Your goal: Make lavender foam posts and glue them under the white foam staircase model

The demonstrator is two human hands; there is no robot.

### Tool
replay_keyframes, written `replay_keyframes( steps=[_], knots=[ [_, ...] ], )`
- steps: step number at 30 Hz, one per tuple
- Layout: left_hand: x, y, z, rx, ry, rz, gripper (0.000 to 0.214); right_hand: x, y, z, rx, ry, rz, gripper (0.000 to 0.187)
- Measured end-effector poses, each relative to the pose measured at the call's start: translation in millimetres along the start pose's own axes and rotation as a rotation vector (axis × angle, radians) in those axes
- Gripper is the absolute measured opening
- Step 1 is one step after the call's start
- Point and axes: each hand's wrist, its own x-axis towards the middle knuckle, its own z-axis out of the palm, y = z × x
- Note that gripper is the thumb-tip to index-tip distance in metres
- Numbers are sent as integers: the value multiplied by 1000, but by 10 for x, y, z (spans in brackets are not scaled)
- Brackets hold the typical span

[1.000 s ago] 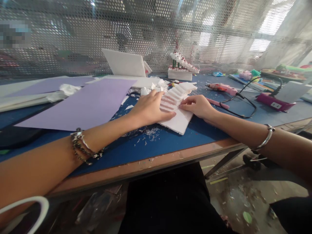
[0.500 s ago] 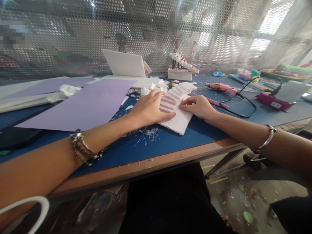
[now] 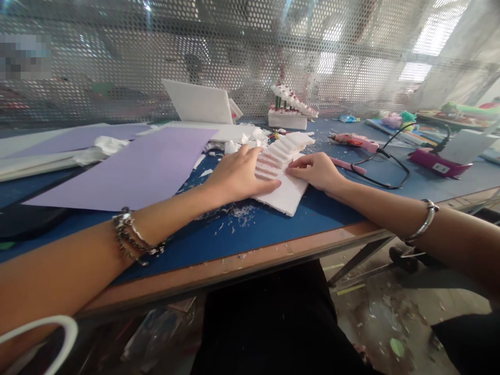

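Observation:
A white foam staircase piece lies flat on the blue table, its steps fanning toward the back. My left hand rests flat on its left side, fingers stretched out over the steps and pressing down. My right hand sits on its right side with fingers curled, the fingertips pinched against a step edge. Foam crumbs lie scattered just in front of the piece.
A large lilac sheet covers the table's left. White foam boards and a decorated foam staircase model stand at the back by the perforated metal screen. A pink glue gun with black cable and a magenta box lie to the right.

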Motion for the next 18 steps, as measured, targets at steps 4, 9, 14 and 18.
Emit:
replay_keyframes(
  steps=[4,9,14,18],
  knots=[
    [10,-6,2,17,5,-6,87,-4,21,-6,14,-4,-2,25],
    [4,-4,-10,12,0,-1,86,2,43,-1,27,-8,-13,25],
    [9,-14,-12,-7,-6,16,86,-3,35,0,12,1,-15,25],
    [16,-28,2,-5,2,17,85,2,28,-1,-9,10,-22,25]
  ],
)
